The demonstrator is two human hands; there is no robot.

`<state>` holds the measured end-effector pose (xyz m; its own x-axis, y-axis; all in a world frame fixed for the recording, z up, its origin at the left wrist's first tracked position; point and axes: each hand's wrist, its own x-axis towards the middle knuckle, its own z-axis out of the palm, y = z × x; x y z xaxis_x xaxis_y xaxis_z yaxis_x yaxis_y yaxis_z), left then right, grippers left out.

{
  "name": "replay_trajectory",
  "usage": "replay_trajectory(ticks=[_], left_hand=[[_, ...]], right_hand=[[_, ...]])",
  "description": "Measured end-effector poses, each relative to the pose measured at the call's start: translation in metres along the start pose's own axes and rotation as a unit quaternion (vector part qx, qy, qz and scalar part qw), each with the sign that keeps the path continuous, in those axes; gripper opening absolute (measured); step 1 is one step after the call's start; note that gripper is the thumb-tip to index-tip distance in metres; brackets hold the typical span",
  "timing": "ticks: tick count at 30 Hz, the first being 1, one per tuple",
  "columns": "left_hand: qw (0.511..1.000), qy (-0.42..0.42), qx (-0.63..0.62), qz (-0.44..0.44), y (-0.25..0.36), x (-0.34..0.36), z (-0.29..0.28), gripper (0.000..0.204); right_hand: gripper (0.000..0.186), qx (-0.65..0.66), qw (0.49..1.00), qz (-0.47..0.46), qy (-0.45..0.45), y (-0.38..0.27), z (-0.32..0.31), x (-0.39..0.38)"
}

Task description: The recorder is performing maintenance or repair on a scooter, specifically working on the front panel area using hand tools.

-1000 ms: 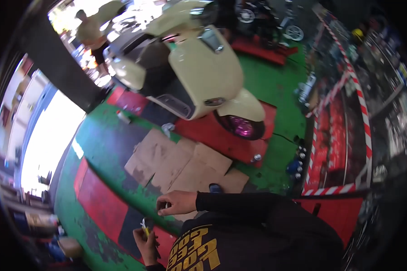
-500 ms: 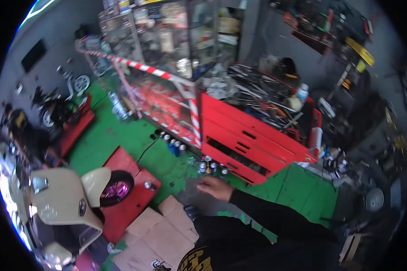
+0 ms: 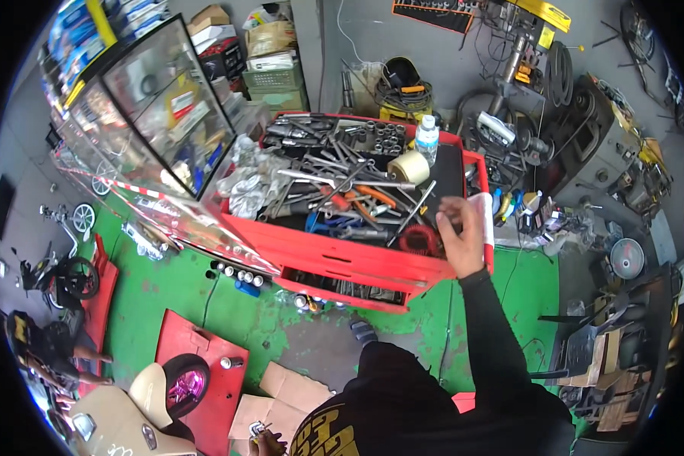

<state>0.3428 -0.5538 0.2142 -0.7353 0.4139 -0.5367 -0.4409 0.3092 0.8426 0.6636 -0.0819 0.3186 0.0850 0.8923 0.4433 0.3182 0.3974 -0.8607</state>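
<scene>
The left hand's grip (image 3: 267, 445) is partly cut off by the lower edge; the metallic thing (image 3: 257, 430) held there is too small to be identified. The scooter (image 3: 108, 416) is cut off too. Tools (image 3: 342, 176) are partly hidden by one another; drawer contents (image 3: 346, 288) cannot be made out.

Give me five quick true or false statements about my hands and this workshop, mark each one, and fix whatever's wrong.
1. Your right hand is at the right end of the red tool cart. True.

2. Your left hand is empty. False: it holds a small shiny piece, too small to identify, at the bottom edge of the view.

3. The plastic bottle on the cart lies on its side. False: it stands upright, next to a roll of tape.

4. The cream scooter has a front wheel with a pink rim. True.

5. The floor is blue. False: it is mostly green, with worn grey patches.
</scene>
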Motion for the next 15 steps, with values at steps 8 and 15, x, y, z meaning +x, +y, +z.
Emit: replay_trajectory(ticks=[8,15], left_hand=[[0.997,-0.079,0.004,-0.019,0.021,0.07,0.104,0.033],[0.992,-0.112,0.056,-0.025,0.05,0.081,0.157,0.036]], right_hand=[[0.014,-0.215,0.939,-0.017,-0.268,0.013,-0.006,0.118],[0.038,-0.294,0.857,-0.033,-0.421,0.035,0.012,0.108]])
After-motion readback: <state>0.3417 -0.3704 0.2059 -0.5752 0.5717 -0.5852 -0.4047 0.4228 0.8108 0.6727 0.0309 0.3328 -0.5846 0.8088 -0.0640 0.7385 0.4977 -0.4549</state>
